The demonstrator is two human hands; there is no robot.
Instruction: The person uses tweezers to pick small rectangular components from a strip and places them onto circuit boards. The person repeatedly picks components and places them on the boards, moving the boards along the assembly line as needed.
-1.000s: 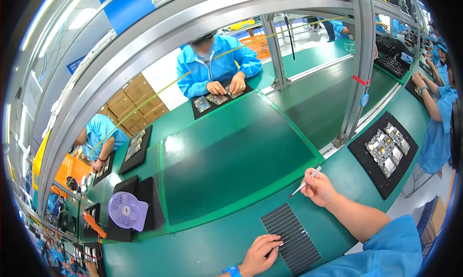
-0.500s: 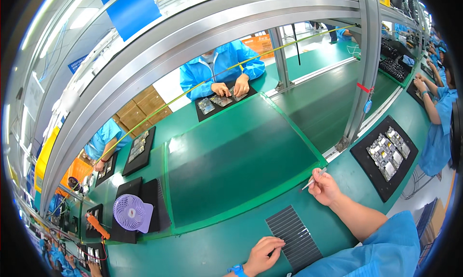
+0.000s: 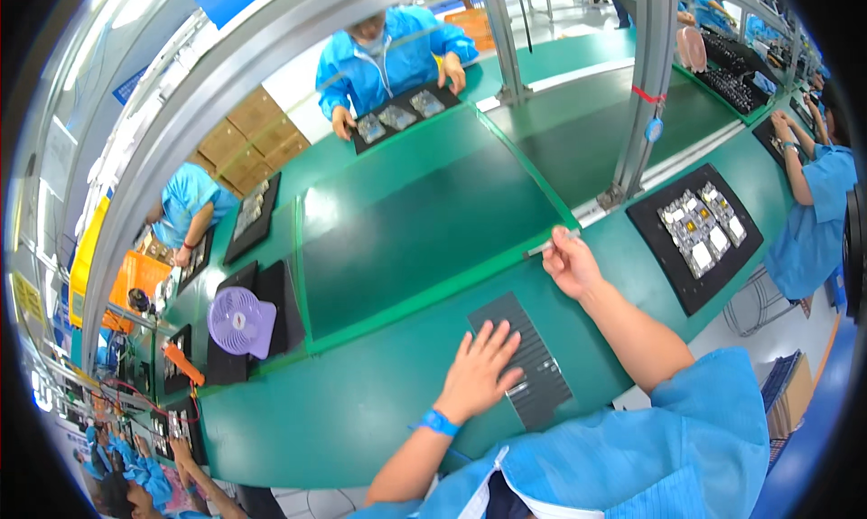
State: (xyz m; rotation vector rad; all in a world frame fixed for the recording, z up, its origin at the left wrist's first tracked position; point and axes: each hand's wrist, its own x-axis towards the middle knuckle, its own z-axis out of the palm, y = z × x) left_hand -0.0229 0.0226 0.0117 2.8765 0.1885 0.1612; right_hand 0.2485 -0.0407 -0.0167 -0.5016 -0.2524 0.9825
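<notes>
My left hand (image 3: 479, 372), with a blue band on its wrist, lies spread and flat with its fingers over a dark grey sheet (image 3: 539, 388). Thin parallel lines cross that sheet, which rests on the green bench; my fingers cover part of its left side. Above the bench, by the green-taped edge of the middle panel, my right hand (image 3: 573, 268) is closed. Between its thumb and fingers it pinches a slim silvery tool (image 3: 539, 248), pointed to the left. The tool's exact kind is too small to make out.
At right, circuit boards (image 3: 697, 230) lie on a black pad (image 3: 668, 276). A metal post (image 3: 643, 94) rises beyond my right hand. To the left are a purple fan (image 3: 239, 322) and an orange-handled tool (image 3: 183, 363). Across the bench, a co-worker (image 3: 388, 58) handles a black pad with boards.
My left hand has moved up onto the lined sheet and spread its fingers. My right hand still holds the tool. The view has shifted; the co-worker opposite now grips the pad's ends.
</notes>
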